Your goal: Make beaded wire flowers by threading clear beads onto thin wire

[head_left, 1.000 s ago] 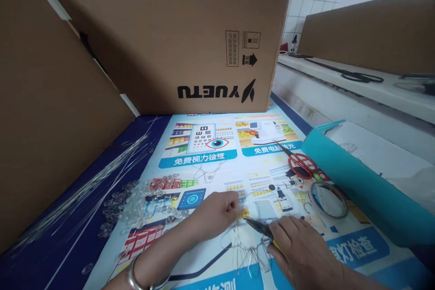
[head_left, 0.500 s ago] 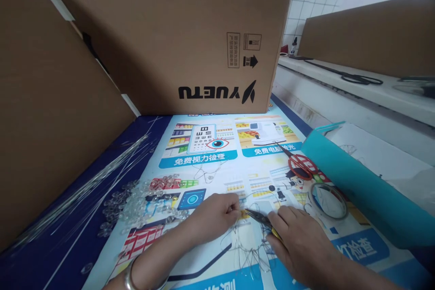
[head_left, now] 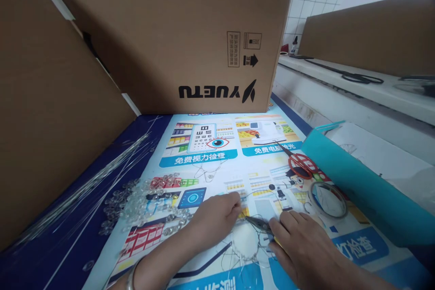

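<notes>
My left hand is closed in a pinch on thin wire that lies in a tangled loop on the printed poster. My right hand grips dark needle-nose pliers, whose tip points left and meets the wire right beside my left fingertips. A silver bangle is on my left wrist. A pile of clear glass beads lies just left of my left hand.
A large cardboard box stands at the back, cardboard on the left. Straight wires lie at left. Red-handled scissors, a tape ring and a teal folder lie at right.
The pliers' tip has dropped slightly and now meets the wire at my left fingertips; both hands shifted a little toward me. The wire loop between them looks rounder.
</notes>
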Action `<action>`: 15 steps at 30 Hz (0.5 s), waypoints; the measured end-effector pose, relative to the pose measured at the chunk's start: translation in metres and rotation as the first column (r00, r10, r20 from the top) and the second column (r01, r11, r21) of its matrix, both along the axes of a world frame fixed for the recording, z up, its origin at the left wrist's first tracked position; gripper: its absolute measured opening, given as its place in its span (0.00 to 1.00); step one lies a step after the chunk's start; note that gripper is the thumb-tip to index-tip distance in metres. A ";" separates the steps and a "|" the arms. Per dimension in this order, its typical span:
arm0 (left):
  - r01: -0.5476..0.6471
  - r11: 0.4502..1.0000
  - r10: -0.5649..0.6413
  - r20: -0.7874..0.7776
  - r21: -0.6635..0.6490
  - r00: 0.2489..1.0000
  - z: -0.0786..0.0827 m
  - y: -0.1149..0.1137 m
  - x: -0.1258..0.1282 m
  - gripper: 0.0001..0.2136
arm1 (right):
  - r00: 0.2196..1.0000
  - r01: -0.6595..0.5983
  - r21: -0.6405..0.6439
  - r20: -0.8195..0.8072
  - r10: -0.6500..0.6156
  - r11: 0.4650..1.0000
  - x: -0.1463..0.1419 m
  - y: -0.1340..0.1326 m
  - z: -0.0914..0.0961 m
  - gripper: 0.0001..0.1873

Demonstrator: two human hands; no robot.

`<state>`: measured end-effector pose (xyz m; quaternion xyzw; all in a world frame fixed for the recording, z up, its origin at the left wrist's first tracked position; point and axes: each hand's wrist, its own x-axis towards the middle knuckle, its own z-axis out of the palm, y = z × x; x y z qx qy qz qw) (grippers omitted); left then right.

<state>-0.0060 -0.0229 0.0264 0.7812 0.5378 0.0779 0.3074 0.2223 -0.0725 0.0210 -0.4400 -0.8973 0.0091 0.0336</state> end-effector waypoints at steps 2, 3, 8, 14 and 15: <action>-0.004 1.000 0.004 -0.006 0.001 1.000 0.001 -0.001 0.001 0.10 | 1.000 -0.001 -0.006 -0.003 0.001 1.000 0.001 0.000 -0.001 0.12; -0.008 1.000 0.008 -0.015 0.003 1.000 0.001 -0.001 0.001 0.10 | 1.000 0.000 -0.011 -0.006 0.000 1.000 0.001 0.000 0.000 0.12; 0.008 1.000 -0.006 -0.071 0.023 0.997 0.004 -0.003 0.002 0.09 | 0.999 0.016 -0.075 -0.028 -0.018 0.997 0.003 0.002 0.005 0.10; 0.055 0.997 -0.051 -0.068 0.058 0.996 0.004 -0.003 0.001 0.10 | 0.996 0.036 -0.174 -0.075 -0.049 0.984 0.004 0.008 0.016 0.09; 0.062 0.996 -0.058 -0.074 0.058 0.996 0.004 -0.003 0.001 0.10 | 0.995 0.036 -0.195 -0.084 -0.053 0.980 0.004 0.009 0.017 0.09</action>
